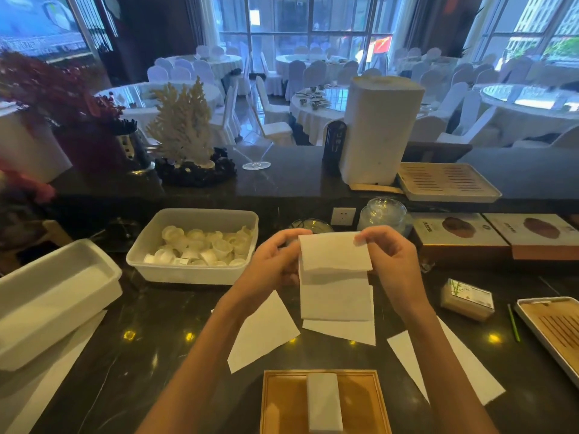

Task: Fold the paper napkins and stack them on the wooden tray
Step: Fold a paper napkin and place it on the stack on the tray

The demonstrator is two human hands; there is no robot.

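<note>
At the near edge of the dark polished stone counter [141,346] sits a square wooden tray [282,402] with one narrow folded white napkin [323,402] lying lengthwise on it. Just beyond the tray, flat white paper napkins [263,333] lie spread on the counter. Above them, the left hand [272,261] and right hand [391,261] hold up a white paper napkin being folded [336,277], each pinching a top corner between thumb and fingertips, the lower layers hanging down. Farther back on the left stands a white plastic tub of small translucent cups [194,245].
</note>
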